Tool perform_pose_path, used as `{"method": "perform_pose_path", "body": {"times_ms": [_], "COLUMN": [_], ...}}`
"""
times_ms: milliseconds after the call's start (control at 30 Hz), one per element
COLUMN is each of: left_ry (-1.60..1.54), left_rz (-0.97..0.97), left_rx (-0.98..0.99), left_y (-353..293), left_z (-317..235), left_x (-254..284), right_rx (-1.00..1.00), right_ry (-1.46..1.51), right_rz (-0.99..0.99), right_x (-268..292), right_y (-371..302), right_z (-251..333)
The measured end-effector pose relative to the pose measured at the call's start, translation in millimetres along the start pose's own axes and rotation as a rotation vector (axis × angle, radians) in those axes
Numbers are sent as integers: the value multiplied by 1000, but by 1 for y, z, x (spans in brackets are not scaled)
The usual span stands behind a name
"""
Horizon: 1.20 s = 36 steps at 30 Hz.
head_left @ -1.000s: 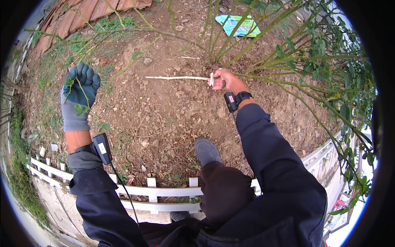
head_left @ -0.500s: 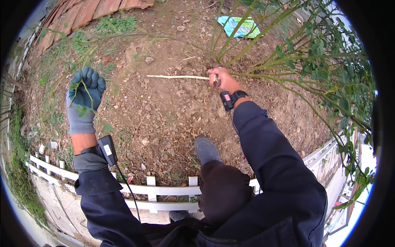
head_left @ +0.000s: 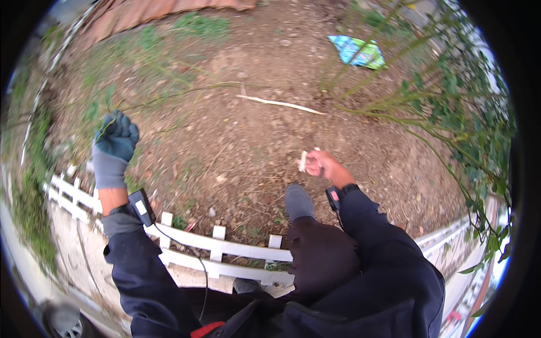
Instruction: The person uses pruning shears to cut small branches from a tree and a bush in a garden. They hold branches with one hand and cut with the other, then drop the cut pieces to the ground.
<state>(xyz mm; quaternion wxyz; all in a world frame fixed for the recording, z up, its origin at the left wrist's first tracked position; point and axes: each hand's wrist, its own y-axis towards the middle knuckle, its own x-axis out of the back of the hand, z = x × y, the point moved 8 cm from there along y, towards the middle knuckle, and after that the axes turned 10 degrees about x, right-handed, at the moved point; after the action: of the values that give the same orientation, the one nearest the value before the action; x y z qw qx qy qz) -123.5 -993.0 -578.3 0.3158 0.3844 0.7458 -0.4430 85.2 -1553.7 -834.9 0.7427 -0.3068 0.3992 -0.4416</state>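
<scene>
My left hand (head_left: 116,138), in a blue-grey glove, is closed around a thin green branch (head_left: 189,90). The branch stretches right over the soil, and its right end appears apart from the leafy bush (head_left: 451,112). Bare and curled, my right hand (head_left: 321,164) holds a small tool with pale handles (head_left: 303,162) above the soil, just beyond my shoe. Blur and my fingers hide most of that tool. A peeled-looking pale stick (head_left: 282,103) lies on the ground between the branch and the base of the bush.
A low white picket fence (head_left: 217,245) crosses in front of me, and my shoe (head_left: 298,201) stands beyond it on the soil. At the far right lies a blue-green plastic bag (head_left: 358,52). Reddish roof tiles (head_left: 169,8) edge the far left. Bush stems arch over the right side.
My right hand has drawn back from the bush's base toward me with the tool. The branch in my left hand has lowered and come away from the bush. The whole view has shifted.
</scene>
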Motion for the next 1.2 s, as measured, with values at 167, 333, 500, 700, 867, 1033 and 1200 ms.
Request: {"method": "perform_pose_path", "body": {"times_ms": [167,333,500,700,867,1033,1200], "left_ry": [36,145,247,238,142,12,-118], "left_rz": [-49,-58,-141,-96,-229,-500,-719], "left_rx": [-125,-269,-492,-570,-593,-684,-743], "left_y": [-97,-226,-362,-495,-586,-697,-807], "left_z": [-44,-94,-108,-103,-115,-98,-80], "left_x": [22,19,2,-34,-71,-96,-96], "right_rx": [-24,62,28,77,-15,-76,-175], "right_ry": [-123,-136,-322,-424,-538,-564,-508], "right_rz": [-14,110,25,135,259,302,273], "right_x": [18,11,-9,-95,-194,-255,-277], "right_y": [-48,-90,-86,-62,-99,-175,-260], "right_z": [-40,-42,-16,23,19,-7,-37]}}
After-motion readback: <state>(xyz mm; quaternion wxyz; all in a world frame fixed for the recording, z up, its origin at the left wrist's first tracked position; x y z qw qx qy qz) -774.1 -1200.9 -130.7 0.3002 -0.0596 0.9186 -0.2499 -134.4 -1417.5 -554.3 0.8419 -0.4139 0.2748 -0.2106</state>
